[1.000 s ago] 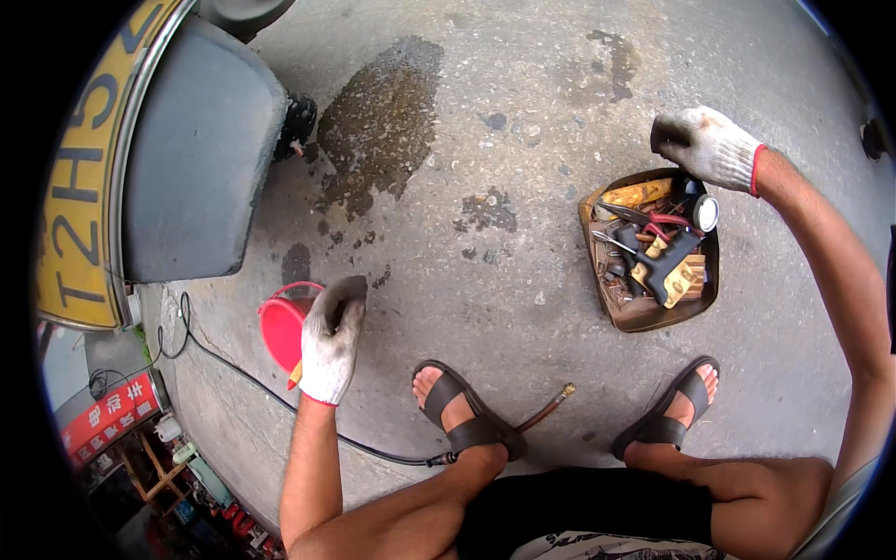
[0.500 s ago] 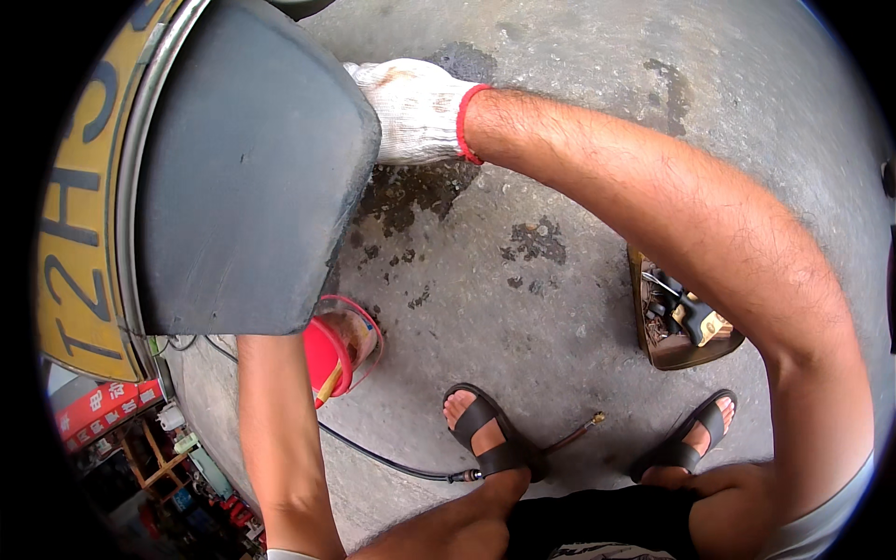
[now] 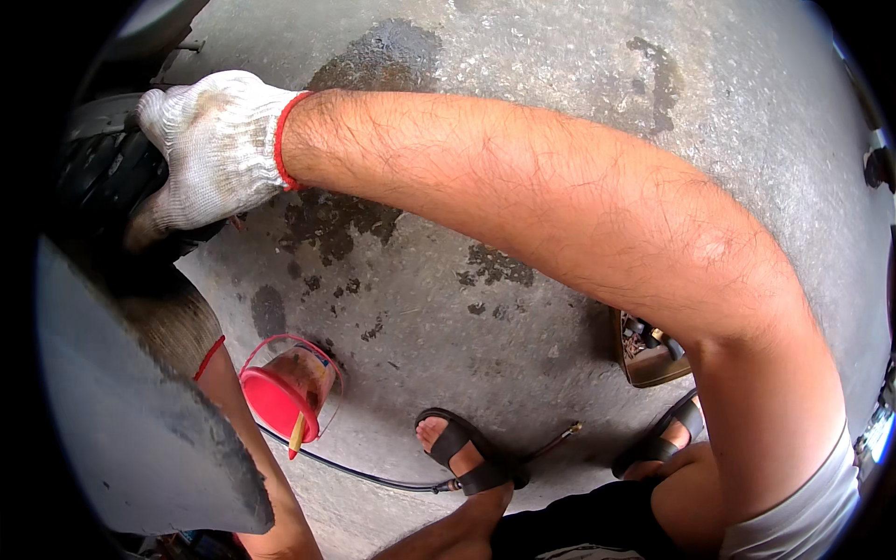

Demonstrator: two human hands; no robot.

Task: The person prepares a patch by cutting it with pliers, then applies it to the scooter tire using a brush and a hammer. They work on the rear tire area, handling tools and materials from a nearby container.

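Note:
My right hand (image 3: 215,149), in a white knitted glove with a red cuff and grey smudges, is closed against a black ridged tyre (image 3: 103,177) at the upper left. Its fingers bend over the tyre's edge, and the fingertips are partly hidden. Below it, my left hand (image 3: 177,322) wears a similar glove, dark with shadow and dirt. It reaches up behind a grey mud flap (image 3: 140,420) toward the tyre's underside. The left fingers are lost in shadow. The flap covers part of the left forearm too.
A red bucket (image 3: 280,401) with a yellow-handled tool (image 3: 298,434) lies tipped on the concrete floor. A black hose (image 3: 355,476) runs past my sandalled foot (image 3: 457,448). At right, under my forearm, is an open box (image 3: 653,373) of small tools. Wet patches mark the floor.
My view has shifted toward the tyre. The yellow plate has left the picture, and the flap now sits lower left. My gloved right hand and the tyre, earlier behind the flap, now show.

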